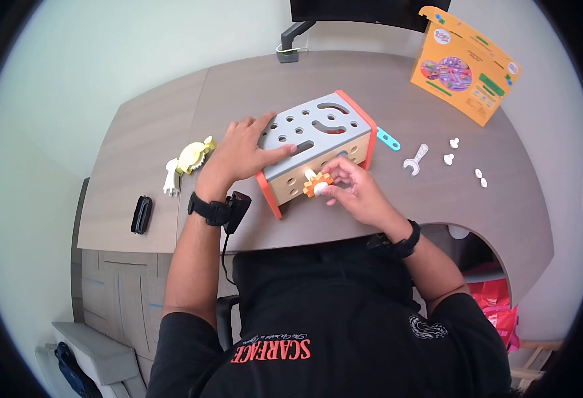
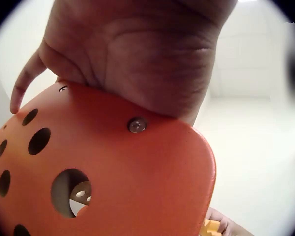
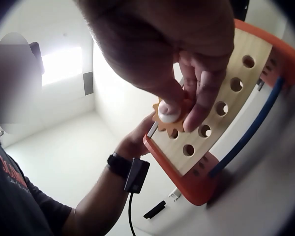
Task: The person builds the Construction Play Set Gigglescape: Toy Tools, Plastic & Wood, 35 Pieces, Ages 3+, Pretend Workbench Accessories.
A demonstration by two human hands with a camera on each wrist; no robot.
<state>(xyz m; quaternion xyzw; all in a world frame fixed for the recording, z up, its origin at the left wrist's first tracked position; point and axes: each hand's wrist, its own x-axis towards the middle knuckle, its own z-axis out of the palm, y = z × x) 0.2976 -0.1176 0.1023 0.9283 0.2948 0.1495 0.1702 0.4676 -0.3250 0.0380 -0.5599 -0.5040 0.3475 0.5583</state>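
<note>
A toy workbench (image 1: 315,123) with a grey perforated top, wooden sides and orange end panels stands in the middle of the table. My left hand (image 1: 242,149) rests on its left end, fingers spread over the grey top; in the left wrist view the palm lies along the upper edge of the orange end panel (image 2: 137,162). My right hand (image 1: 358,192) pinches an orange gear (image 1: 309,188) with a white round-headed peg (image 3: 168,113) at its centre. The gear is close against the holed wooden side (image 3: 211,113) facing me, overlapping one hole in the right wrist view.
Left of the workbench lie a yellow-and-white toy tool (image 1: 191,159) and a black case (image 1: 141,215). To its right are a teal strip (image 1: 389,139), a white toy wrench (image 1: 416,160) and several small white pieces (image 1: 449,159). An orange box (image 1: 464,73) stands at the back right.
</note>
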